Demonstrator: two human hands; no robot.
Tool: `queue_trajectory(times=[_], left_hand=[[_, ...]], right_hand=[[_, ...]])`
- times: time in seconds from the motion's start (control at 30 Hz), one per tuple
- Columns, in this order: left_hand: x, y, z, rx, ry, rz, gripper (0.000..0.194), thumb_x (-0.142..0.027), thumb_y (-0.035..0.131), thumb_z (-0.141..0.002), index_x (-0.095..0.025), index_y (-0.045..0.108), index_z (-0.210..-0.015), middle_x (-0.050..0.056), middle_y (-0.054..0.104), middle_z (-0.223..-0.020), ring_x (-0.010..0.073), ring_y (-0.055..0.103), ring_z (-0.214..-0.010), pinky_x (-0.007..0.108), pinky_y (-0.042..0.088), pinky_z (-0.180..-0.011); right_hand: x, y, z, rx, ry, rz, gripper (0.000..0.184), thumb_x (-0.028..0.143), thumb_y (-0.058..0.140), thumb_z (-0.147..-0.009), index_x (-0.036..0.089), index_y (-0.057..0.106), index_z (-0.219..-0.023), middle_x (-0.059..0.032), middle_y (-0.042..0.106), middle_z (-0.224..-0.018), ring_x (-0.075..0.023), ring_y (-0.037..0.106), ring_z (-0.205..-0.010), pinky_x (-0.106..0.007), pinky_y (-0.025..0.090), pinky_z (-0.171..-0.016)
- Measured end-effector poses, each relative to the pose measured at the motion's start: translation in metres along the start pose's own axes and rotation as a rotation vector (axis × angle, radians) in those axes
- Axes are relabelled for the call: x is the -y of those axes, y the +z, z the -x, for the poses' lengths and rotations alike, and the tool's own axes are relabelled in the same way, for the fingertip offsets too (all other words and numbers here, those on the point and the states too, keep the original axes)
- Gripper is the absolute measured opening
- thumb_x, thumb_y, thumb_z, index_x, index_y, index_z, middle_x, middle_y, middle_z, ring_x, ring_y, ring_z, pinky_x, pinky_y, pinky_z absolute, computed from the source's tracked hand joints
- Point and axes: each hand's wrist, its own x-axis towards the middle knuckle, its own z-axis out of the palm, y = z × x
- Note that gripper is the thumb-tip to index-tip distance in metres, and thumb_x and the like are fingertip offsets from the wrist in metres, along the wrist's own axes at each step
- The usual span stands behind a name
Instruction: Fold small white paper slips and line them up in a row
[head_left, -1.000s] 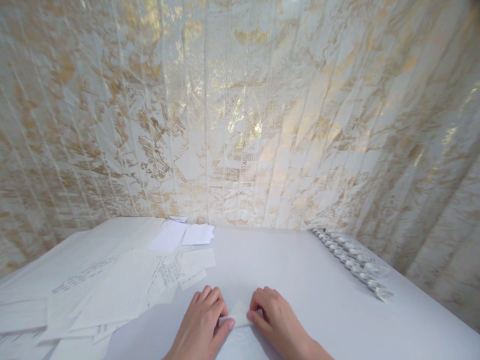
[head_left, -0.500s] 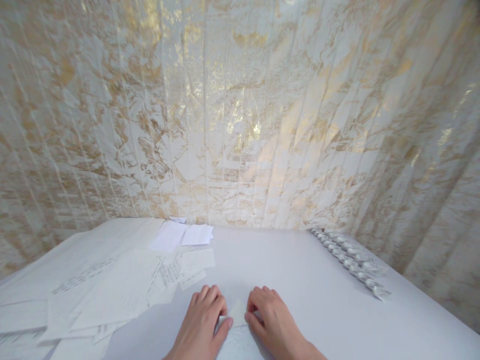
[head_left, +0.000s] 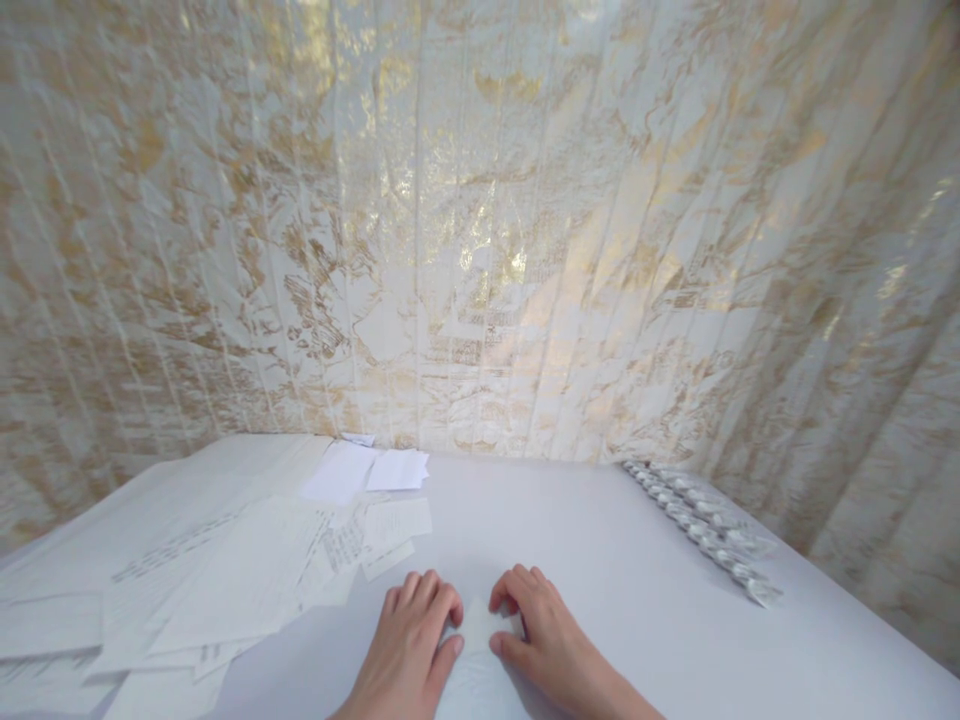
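A small white piece of paper [head_left: 477,628] lies between my hands at the bottom middle, over a pale sheet [head_left: 480,690] that runs toward me. My left hand [head_left: 412,635] is at the paper's left edge, thumb and forefinger closed in on it and the other fingers curled on the table. On the opposite edge, my right hand [head_left: 544,635] has its thumb and bent forefinger around the paper's right side. Both sets of fingertips partly cover the paper, so its full outline is hidden.
Overlapping printed sheets [head_left: 217,590] spread over the left of the white table [head_left: 570,530]. Small white slips [head_left: 397,470] lie at the back. Silvery, bumpy strips [head_left: 697,525] run along the right edge. A gold-patterned curtain [head_left: 480,250] hangs behind.
My right thumb and forefinger have moved slightly apart, showing more of the paper's right side. My left hand has barely shifted. The whole view has moved a little.
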Motion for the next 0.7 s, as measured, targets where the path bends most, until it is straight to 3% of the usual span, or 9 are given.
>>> queue_trajectory(times=[0.2, 0.37, 0.53, 0.7], left_hand=[[0.006, 0.005, 0.004, -0.069, 0.053, 0.003, 0.021, -0.005, 0.047, -0.083, -0.023, 0.055, -0.091, 0.001, 0.060, -0.098, 0.0231, 0.051, -0.093, 0.037, 0.034, -0.081], [0.012, 0.010, 0.005, -0.049, 0.212, 0.049, 0.026, -0.008, 0.042, -0.092, -0.025, 0.060, -0.097, 0.002, 0.059, -0.101, 0.0226, 0.052, -0.095, 0.036, 0.036, -0.083], [0.010, 0.009, 0.001, -0.014, 0.220, 0.007, 0.014, -0.012, 0.063, -0.084, -0.025, 0.061, -0.090, 0.001, 0.062, -0.102, 0.0225, 0.053, -0.096, 0.034, 0.037, -0.083], [0.003, 0.000, -0.005, 0.063, 0.214, -0.113, 0.011, -0.011, 0.066, -0.087, -0.021, 0.062, -0.087, 0.001, 0.066, -0.098, 0.0214, 0.057, -0.092, 0.033, 0.038, -0.079]], right_hand=[[-0.013, -0.018, -0.001, 0.086, 0.011, -0.036, 0.036, 0.005, 0.051, -0.062, 0.022, 0.063, -0.091, -0.0030, 0.062, -0.095, -0.0231, 0.056, -0.098, -0.038, 0.041, -0.093], [-0.018, -0.024, 0.000, 0.106, -0.011, -0.101, 0.040, 0.004, 0.048, -0.058, 0.022, 0.064, -0.090, -0.0034, 0.063, -0.096, -0.0234, 0.058, -0.099, -0.041, 0.039, -0.096], [-0.014, -0.016, 0.000, 0.077, -0.108, -0.216, 0.038, 0.001, 0.045, -0.064, 0.022, 0.067, -0.088, -0.0028, 0.064, -0.095, -0.0222, 0.059, -0.100, -0.044, 0.035, -0.103], [-0.004, -0.005, 0.000, 0.084, -0.127, -0.175, 0.036, 0.000, 0.054, -0.065, 0.022, 0.068, -0.090, -0.0031, 0.063, -0.099, -0.0225, 0.058, -0.102, -0.040, 0.037, -0.100]])
